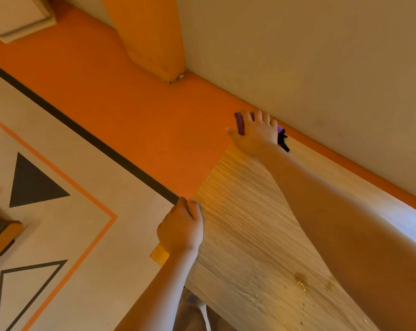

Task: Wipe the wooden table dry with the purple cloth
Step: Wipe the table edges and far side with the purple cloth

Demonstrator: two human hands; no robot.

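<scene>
Below me, a pale wooden desk (245,235) with fine grain runs diagonally toward a cream wall (321,56). Small wet spots (300,280) glisten near its lower end. Beside it lies an orange floor (130,111) with a black stripe and a cream panel bearing dark triangles (32,182). My right hand (257,132) reaches to the desk's far corner, fingers spread flat, pressing down the purple cloth (239,123), which peeks out either side. My left hand (180,228) grips the desk's left edge, fingers curled closed around it. My right forearm crosses over the desk.
</scene>
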